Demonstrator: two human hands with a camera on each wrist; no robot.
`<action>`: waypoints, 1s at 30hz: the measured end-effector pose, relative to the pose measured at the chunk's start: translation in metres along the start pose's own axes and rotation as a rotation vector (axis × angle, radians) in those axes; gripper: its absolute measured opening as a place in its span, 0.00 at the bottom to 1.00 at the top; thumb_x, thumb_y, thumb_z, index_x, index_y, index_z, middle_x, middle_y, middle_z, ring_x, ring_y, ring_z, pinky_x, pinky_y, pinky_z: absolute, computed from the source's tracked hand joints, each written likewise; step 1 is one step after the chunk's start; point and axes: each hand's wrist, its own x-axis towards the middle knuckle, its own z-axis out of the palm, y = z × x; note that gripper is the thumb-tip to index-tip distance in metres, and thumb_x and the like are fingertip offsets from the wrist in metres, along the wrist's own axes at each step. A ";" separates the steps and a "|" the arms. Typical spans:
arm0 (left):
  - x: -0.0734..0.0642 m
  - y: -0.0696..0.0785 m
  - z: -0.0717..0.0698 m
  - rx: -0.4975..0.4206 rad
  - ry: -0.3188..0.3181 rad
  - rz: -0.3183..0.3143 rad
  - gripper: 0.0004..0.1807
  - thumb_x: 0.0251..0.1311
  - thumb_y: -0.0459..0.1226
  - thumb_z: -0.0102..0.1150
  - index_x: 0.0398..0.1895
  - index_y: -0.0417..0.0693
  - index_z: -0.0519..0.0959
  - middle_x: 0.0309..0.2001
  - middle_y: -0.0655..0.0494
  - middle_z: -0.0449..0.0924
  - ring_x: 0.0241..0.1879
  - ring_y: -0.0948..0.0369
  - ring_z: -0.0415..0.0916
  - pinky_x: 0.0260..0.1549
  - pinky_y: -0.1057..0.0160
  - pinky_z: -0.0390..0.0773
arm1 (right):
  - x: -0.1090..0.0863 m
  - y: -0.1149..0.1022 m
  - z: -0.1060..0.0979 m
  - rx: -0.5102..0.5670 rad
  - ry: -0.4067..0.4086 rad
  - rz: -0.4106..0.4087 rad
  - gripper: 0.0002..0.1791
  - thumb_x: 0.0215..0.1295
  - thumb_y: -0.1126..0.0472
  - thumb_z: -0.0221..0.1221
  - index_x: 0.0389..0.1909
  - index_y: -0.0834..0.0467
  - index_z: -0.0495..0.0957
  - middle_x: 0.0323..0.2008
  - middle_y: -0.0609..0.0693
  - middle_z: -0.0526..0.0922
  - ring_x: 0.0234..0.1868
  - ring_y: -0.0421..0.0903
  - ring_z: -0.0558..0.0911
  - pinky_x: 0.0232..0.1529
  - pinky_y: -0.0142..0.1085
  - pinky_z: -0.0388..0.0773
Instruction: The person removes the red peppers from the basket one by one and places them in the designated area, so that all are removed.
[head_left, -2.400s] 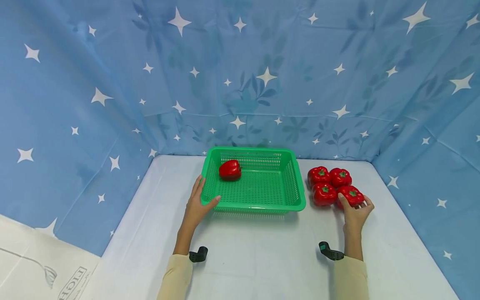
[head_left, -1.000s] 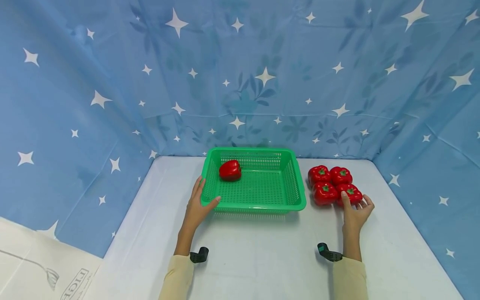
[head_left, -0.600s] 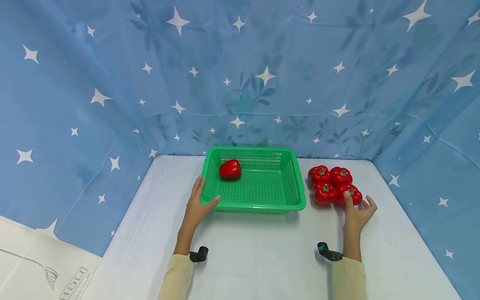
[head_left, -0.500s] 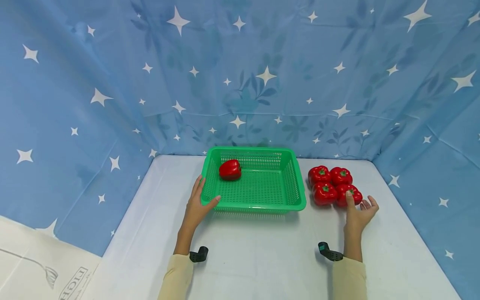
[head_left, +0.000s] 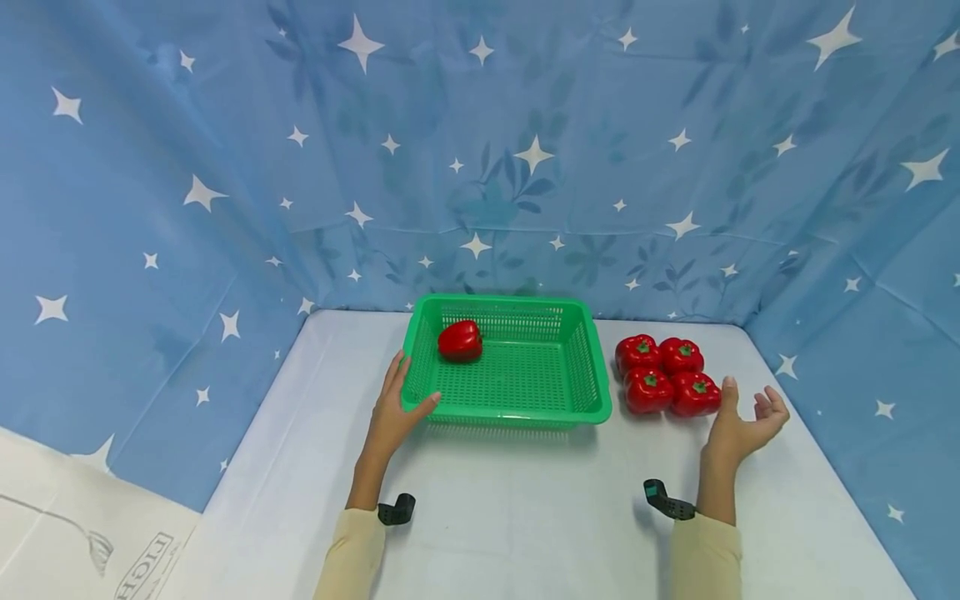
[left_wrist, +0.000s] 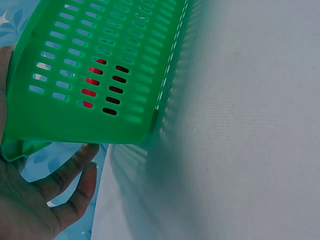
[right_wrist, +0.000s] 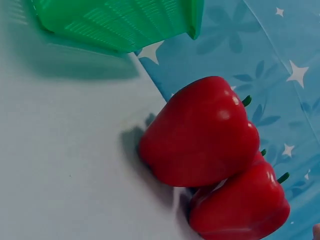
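A green plastic basket [head_left: 502,414] stands on the table with one red bell pepper [head_left: 460,341] lying inside at its back left. My left hand [head_left: 393,417] is at the basket's front left corner, fingers spread along the left side and thumb reaching over the front rim. In the left wrist view its fingers [left_wrist: 80,192] extend past the basket's end wall. Several red bell peppers [head_left: 649,390] sit in a tight cluster right of the basket, green stems up. Just right of the nearest pepper [head_left: 696,394], my right hand [head_left: 742,429] holds nothing, thumb up and fingers loosely bent.
The table [head_left: 510,508] has a white cover. A blue curtain [head_left: 487,167] with white stars closes off the back and both sides. Black cameras are strapped to both wrists. Printed pale cloth [head_left: 90,533] hangs at the lower left.
My right hand has let go of the front right pepper and moved off to the right. That pepper now sits slightly farther left, against its neighbours. The left hand and basket stay put.
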 end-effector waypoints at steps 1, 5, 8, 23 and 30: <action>0.000 0.000 0.000 -0.001 -0.002 -0.001 0.50 0.57 0.62 0.61 0.78 0.57 0.52 0.79 0.65 0.41 0.77 0.48 0.46 0.64 0.33 0.60 | 0.000 -0.001 0.000 0.007 0.004 -0.004 0.35 0.59 0.44 0.66 0.64 0.39 0.61 0.67 0.44 0.62 0.70 0.35 0.57 0.69 0.32 0.65; -0.001 0.001 0.001 -0.007 -0.010 -0.009 0.50 0.57 0.62 0.61 0.78 0.57 0.51 0.79 0.68 0.40 0.77 0.50 0.45 0.65 0.33 0.59 | -0.001 -0.005 0.002 0.046 -0.003 -0.018 0.35 0.59 0.46 0.67 0.64 0.39 0.61 0.66 0.43 0.63 0.69 0.35 0.58 0.69 0.33 0.64; -0.001 0.001 0.000 -0.002 -0.009 -0.011 0.50 0.57 0.61 0.61 0.78 0.57 0.52 0.79 0.68 0.40 0.77 0.50 0.45 0.66 0.34 0.59 | -0.003 -0.011 0.005 0.055 -0.033 -0.046 0.36 0.59 0.47 0.67 0.65 0.40 0.61 0.66 0.42 0.63 0.70 0.35 0.58 0.71 0.34 0.60; -0.002 0.000 -0.001 0.005 -0.004 -0.010 0.50 0.57 0.61 0.62 0.78 0.59 0.51 0.79 0.63 0.40 0.77 0.46 0.47 0.64 0.31 0.60 | -0.013 -0.063 0.062 0.253 -0.331 -0.343 0.36 0.60 0.59 0.68 0.66 0.52 0.62 0.58 0.51 0.68 0.63 0.47 0.68 0.59 0.39 0.69; 0.000 0.000 0.000 -0.002 -0.010 -0.013 0.49 0.57 0.61 0.61 0.78 0.60 0.50 0.79 0.69 0.38 0.77 0.49 0.45 0.65 0.33 0.60 | -0.023 -0.084 0.099 0.250 -0.549 -0.358 0.33 0.61 0.61 0.66 0.66 0.55 0.64 0.57 0.55 0.70 0.60 0.49 0.73 0.52 0.28 0.75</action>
